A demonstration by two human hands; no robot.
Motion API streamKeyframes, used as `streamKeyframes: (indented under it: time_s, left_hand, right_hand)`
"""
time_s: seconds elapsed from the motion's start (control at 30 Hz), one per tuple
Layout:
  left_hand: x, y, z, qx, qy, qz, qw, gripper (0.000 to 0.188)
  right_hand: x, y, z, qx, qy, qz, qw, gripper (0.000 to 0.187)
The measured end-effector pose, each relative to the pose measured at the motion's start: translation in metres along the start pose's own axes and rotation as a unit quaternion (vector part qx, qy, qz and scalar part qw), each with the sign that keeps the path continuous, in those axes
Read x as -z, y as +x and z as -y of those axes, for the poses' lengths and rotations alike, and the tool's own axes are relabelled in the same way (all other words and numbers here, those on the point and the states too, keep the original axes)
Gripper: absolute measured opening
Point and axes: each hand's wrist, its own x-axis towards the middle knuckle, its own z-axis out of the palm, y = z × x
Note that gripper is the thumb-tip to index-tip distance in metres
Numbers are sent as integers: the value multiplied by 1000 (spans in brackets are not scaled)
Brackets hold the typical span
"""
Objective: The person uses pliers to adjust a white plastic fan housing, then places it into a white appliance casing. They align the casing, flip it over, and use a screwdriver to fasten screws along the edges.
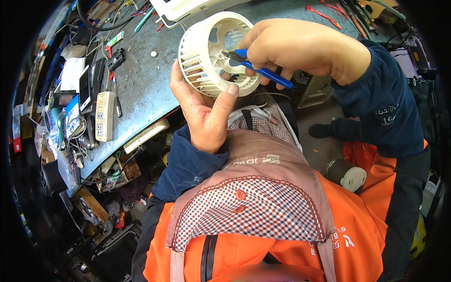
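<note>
A cream plastic blower wheel (199, 58), drum-shaped with slats round its side, is held up over the front edge of the bench. My left hand (204, 110) grips it from below, with the thumb on its near rim and the fingers round the slatted side. In my right hand (291, 49) is a pair of blue-handled pliers (270, 75), the fingers wrapped round the handles. The pliers' jaws reach into the open side of the wheel, at or close to its central hub (217, 57). Whether the jaws pinch anything cannot be made out.
A blue-grey bench (145, 84) carries a white plastic housing (188, 9) at the back. On the left lie a power strip (104, 116), a phone (85, 88) and tangled cables. Red-handled tools (324, 16) lie back right. A round can (346, 175) stands on the floor, lower right.
</note>
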Motion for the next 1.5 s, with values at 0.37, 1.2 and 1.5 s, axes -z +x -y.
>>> streamKeyframes:
  time_s: [0.37, 1.2, 1.5]
  left_hand:
    - [-2, 1, 6, -15, 11, 18, 1000, 102]
    - [-8, -1, 10, -21, 52, 19, 998, 105]
    - [-9, 1, 12, -27, 37, 8, 999, 104]
  right_hand:
    - [6, -2, -17, -3, 149, 59, 987, 31]
    - [-13, -9, -18, 9, 279, 20, 960, 30]
    - [-14, -8, -13, -18, 309, 26, 951, 17]
